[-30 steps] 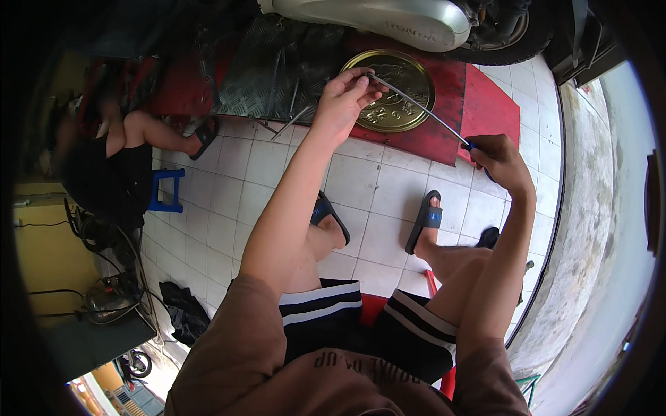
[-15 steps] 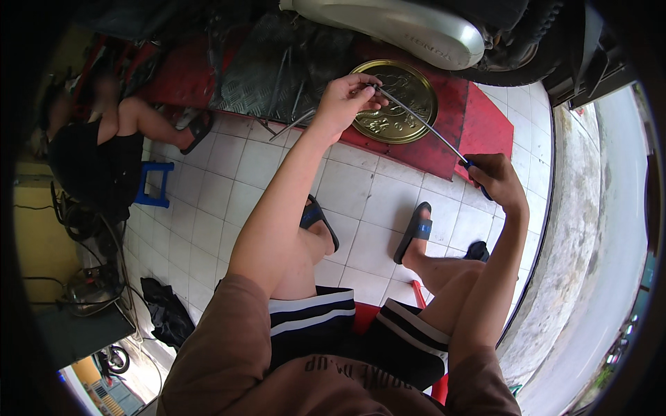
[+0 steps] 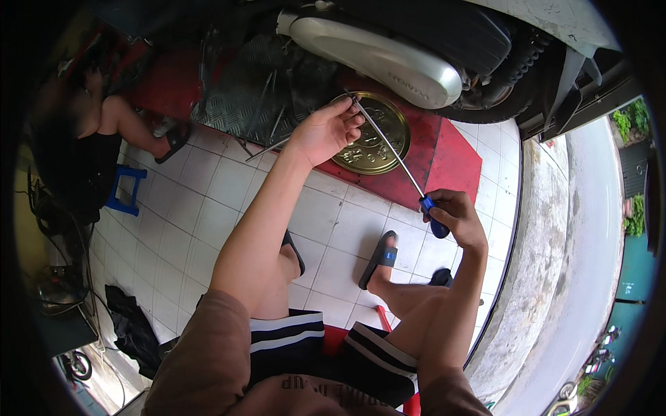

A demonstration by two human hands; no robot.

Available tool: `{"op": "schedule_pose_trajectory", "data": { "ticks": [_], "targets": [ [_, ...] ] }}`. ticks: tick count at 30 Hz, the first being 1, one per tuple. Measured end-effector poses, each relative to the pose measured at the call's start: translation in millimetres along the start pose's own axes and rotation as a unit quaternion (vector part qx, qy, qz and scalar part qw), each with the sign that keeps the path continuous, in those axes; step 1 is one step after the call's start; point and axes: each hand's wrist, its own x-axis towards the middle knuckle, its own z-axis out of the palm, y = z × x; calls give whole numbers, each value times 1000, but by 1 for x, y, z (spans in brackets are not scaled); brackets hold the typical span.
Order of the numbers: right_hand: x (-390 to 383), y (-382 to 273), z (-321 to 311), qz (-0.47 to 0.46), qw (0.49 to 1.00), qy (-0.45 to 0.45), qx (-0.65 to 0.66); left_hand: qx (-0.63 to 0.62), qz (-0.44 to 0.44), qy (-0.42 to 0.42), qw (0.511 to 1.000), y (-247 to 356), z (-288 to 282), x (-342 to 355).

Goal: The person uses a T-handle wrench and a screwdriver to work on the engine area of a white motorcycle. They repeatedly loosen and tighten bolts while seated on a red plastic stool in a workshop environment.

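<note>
My right hand (image 3: pixel 456 216) is closed around the blue handle of a long screwdriver (image 3: pixel 392 148), whose steel shaft slants up and left. At the far end of the shaft, my left hand (image 3: pixel 329 128) pinches with thumb and forefinger, its other fingers loosely curled. A small dark screw-like piece (image 3: pixel 348 92) pokes out past those fingertips; its exact kind is too small to tell. Beneath the shaft lies a round gold embossed tray (image 3: pixel 366 158) on a red platform (image 3: pixel 433 149), partly covered by my left hand.
A scooter (image 3: pixel 378 62) with a silver side cover stands on the platform. Metal rods (image 3: pixel 267 147) lie at the platform's left edge. Another person (image 3: pixel 76 149) sits at far left near a blue stool (image 3: pixel 127 188). A concrete ledge (image 3: pixel 534 229) runs along the right.
The view has tilted up and shifted right, showing more of the scooter. The right hand's grip has turned, and more of the blue handle shows. Both hands stay on the screwdriver's two ends.
</note>
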Motion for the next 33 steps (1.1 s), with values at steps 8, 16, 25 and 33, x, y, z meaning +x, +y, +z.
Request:
{"op": "schedule_pose_trajectory", "data": {
  "ticks": [8, 16, 25, 33],
  "targets": [
    [11, -3, 50, 16, 995, -65, 79, 123, 200, 147, 961, -20, 29, 33],
    [1, 4, 91, 7, 990, -16, 137, 30, 127, 157, 979, -42, 65, 51],
    [21, -11, 99, -114, 964, 65, 231, 452, 464, 236, 724, -47, 78, 103],
    [25, -16, 79, -127, 961, 74, 234, 494, 457, 217, 707, -49, 87, 114]
  ]
}}
